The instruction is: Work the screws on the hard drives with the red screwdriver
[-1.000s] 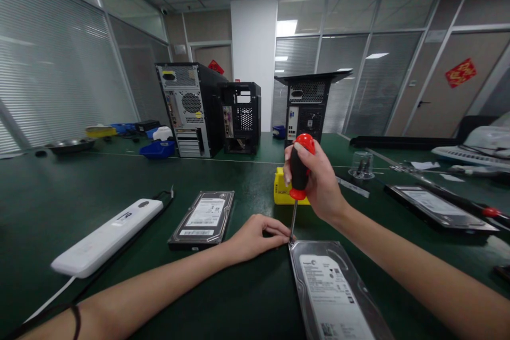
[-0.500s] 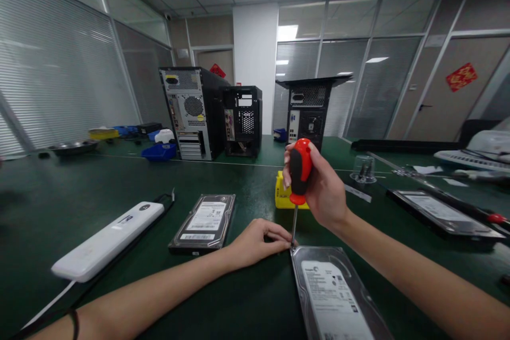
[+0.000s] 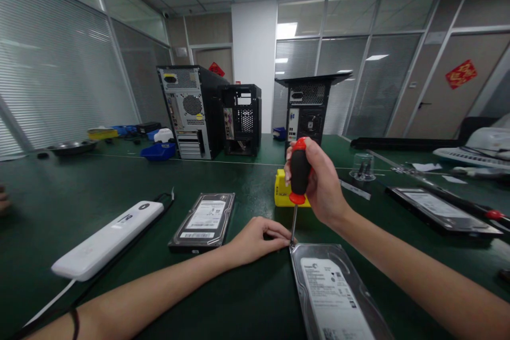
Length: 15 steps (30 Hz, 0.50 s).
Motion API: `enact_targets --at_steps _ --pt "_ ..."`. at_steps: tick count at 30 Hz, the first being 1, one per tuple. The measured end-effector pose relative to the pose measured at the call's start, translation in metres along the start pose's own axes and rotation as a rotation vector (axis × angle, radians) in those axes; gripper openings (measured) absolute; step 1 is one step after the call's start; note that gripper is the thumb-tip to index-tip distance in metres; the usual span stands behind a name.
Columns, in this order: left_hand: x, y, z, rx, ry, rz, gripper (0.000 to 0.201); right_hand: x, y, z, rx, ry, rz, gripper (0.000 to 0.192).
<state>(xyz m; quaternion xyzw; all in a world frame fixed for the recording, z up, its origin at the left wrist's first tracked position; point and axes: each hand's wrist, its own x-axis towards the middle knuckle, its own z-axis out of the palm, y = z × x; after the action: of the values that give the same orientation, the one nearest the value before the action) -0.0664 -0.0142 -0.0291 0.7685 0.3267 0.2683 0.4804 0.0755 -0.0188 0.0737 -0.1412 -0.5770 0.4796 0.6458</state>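
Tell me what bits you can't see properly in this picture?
Head view only:
- Screwdriver tip and the screw: hidden by the left hand's fingertips.
- Near hard drive: cut off by the bottom edge.
- Its label print: too small.
- Screwdriver handle: partly covered by the right hand.

Right hand (image 3: pixel 321 183) holds screwdriver (image 3: pixel 298 172) upright on hard drive (image 3: pixel 332 292) corner.

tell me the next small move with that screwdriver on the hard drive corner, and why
Probably keep turning the screwdriver in place with light downward pressure. The right hand grips its red-and-black handle upright, the tip sits at the far left corner of the near hard drive, and the left hand has its fingers beside the shaft, steadying it. The screw itself is too small to see.
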Motion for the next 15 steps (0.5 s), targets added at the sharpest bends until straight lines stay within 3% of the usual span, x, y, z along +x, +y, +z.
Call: enact_targets --at_steps 3,15 --pt "0.0001 0.0007 0.0004 -0.004 -0.003 -0.003 0.026 0.0005 -0.0006 -0.0001 0.049 -0.037 0.017 0.036" --pt "-0.0012 0.0038 0.0011 0.010 0.006 -0.028 0.026 -0.0003 0.0019 0.0014 0.009 0.017 0.011 0.024"
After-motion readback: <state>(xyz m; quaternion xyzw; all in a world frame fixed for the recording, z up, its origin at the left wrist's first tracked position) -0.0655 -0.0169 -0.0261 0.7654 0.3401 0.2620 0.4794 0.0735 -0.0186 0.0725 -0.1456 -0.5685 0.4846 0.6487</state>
